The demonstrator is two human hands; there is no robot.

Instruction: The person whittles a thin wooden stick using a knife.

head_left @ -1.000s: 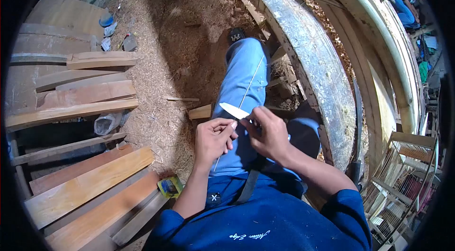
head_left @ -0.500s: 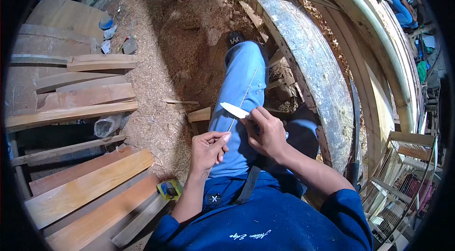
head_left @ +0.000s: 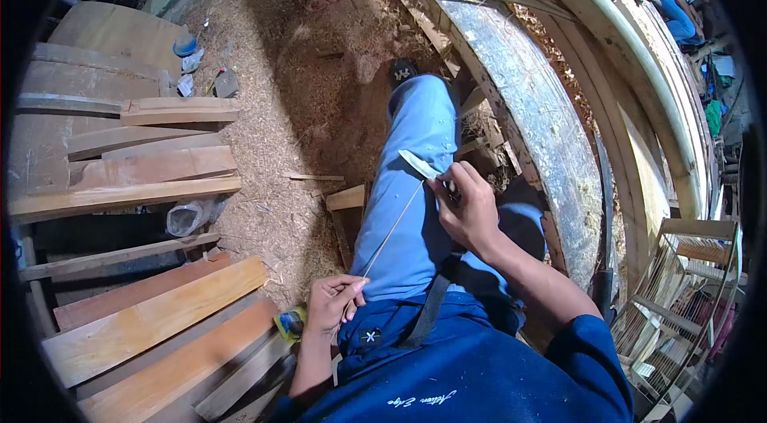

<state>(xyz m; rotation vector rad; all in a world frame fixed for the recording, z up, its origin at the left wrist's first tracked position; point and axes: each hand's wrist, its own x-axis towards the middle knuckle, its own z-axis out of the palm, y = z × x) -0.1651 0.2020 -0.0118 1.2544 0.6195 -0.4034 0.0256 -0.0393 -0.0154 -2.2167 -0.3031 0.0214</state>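
Left hand [head_left: 332, 305] has drawn back, pinching a thin stick [head_left: 391, 236] over the jeans [head_left: 422, 115]; right hand [head_left: 471, 206] grips a knife [head_left: 417, 164] near the stick's far end. From afar, I fear heavy pressing could snap it

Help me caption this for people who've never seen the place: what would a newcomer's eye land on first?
Probably the bright-bladed knife near the middle, held in the right hand above the blue trouser leg. Next comes the thin strip, running from near the blade down to the left hand by the hip. After that, wooden boards fill the lower left, while a broad, scuffed surface curves down the right side.
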